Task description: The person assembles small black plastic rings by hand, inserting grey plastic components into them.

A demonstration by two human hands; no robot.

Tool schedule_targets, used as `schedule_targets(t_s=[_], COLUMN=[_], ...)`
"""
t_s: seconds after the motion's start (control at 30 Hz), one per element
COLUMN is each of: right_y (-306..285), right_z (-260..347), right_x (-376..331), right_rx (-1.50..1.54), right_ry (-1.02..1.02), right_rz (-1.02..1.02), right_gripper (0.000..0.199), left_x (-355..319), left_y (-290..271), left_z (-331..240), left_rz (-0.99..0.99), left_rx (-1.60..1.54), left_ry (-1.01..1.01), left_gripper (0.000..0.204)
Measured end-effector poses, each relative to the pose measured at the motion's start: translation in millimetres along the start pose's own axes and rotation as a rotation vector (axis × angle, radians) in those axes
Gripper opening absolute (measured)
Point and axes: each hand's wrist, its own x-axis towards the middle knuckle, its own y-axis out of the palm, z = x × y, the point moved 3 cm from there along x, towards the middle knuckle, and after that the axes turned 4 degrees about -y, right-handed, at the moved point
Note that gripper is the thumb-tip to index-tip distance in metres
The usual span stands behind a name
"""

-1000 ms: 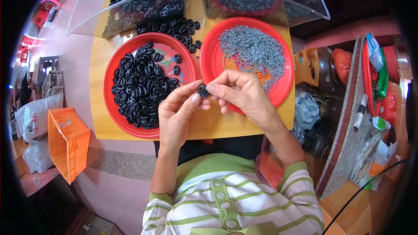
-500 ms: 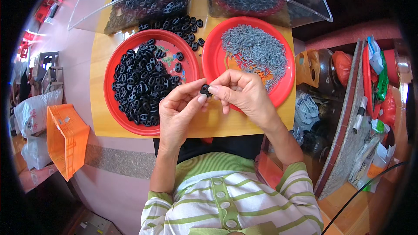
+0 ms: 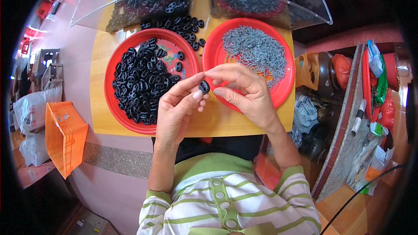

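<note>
Drawn back from the black piece (image 3: 204, 86) since the earlier frame, the right hand (image 3: 249, 90) parts thumb from fingers, while we see the left hand (image 3: 176, 108) pinching it near two red plates (image 3: 191, 61) (image 3: 213, 47), likely for easy reach.

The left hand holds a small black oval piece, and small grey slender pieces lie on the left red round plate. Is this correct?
No: the head view shows the small grey slender pieces on the right red round plate. The left hand does hold a small black oval piece.
</note>
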Motion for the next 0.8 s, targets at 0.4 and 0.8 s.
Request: schedule_targets(t_s=[0.4, 0.8], right_y=[-28.2, -101.6], right_z=[13.9, 21.3], right_x=[35.5, 85.6], right_rx=[-0.355, -0.902], right_ry=[-0.096, -0.296], right_rz=[-0.151, -0.547], right_gripper=[0.013, 0.015], left_x=[-23.3, -14.2], left_y=[-8.2, -18.4], left_z=[-6.5, -55.4], left_rz=[-0.148, -0.404], left_rx=[0.368, 1.448], left_ry=[0.170, 0.855], left_gripper=[0.028, 0.017])
